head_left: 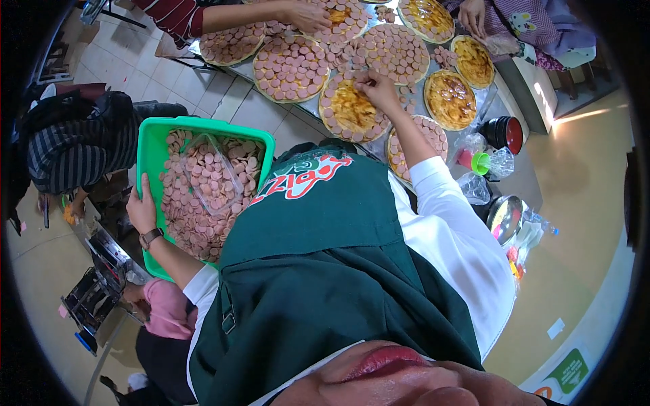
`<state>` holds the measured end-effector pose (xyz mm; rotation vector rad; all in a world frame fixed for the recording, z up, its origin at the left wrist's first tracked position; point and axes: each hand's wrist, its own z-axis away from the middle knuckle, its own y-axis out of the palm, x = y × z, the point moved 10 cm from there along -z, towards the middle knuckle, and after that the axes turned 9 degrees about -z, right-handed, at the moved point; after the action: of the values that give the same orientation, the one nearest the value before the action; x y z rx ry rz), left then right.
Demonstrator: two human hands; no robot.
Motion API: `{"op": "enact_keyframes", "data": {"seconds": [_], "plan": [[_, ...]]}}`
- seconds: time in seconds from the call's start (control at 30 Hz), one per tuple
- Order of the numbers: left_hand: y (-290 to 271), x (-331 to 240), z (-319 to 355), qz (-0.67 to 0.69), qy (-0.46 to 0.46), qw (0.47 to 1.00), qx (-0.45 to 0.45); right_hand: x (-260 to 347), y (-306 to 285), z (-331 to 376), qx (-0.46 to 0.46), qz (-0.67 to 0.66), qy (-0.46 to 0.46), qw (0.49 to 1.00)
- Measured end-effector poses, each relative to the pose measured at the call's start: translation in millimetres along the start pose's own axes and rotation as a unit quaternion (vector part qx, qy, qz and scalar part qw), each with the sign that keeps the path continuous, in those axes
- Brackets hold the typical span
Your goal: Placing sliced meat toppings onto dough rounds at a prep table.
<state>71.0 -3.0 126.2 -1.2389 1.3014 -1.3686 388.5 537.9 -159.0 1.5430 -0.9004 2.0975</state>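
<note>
My left hand (pixel 141 206) is wrapped around the left side of a green plastic tub (pixel 147 237), held against my side. Round pink sausage slices (pixel 189 227) fill the tub, and a clear plastic container (pixel 215 172) lies among them. Over the table, my right hand (pixel 376 91) has its fingers pinched together above the right part of a pizza base (pixel 352 111). That base shows bare orange-brown sauce in its middle, with slices around its edge. Whatever sits between my fingertips is hidden. Just nearer lies another slice-covered pizza (pixel 418 139), partly behind my forearm.
Slice-covered pizzas (pixel 291 68) and sauced bases (pixel 450 100) crowd the metal table. One co-worker's hand (pixel 308 16) reaches over a far pizza; another person's hand (pixel 472 16) is at far right. Black bowls (pixel 501 132) and a green cup (pixel 480 162) stand at right.
</note>
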Motion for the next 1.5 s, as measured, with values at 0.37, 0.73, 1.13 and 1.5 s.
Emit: {"op": "enact_keyframes", "data": {"seconds": [0.37, 0.73, 1.13, 1.5], "plan": [[10.5, 17.4, 2.6, 0.0, -0.042, 0.998, 0.049, 37.3, 0.3, -63.9, -0.115, 0.219, -0.069, 0.967], [38.3, 37.2, -14.0, -0.015, -0.049, 0.997, 0.053, 3.0, 3.9, -123.8, -0.155, 0.297, 0.077, 0.939], [39.5, 28.5, -20.4, 0.007, -0.029, 0.998, 0.051, 9.2, 13.0, -123.0, -0.109, 0.367, 0.066, 0.921], [51.6, 48.8, -18.4, 0.004, -0.035, 0.999, 0.038, -36.7, 3.6, -97.1, -0.012, -0.434, 0.182, 0.882]]}}
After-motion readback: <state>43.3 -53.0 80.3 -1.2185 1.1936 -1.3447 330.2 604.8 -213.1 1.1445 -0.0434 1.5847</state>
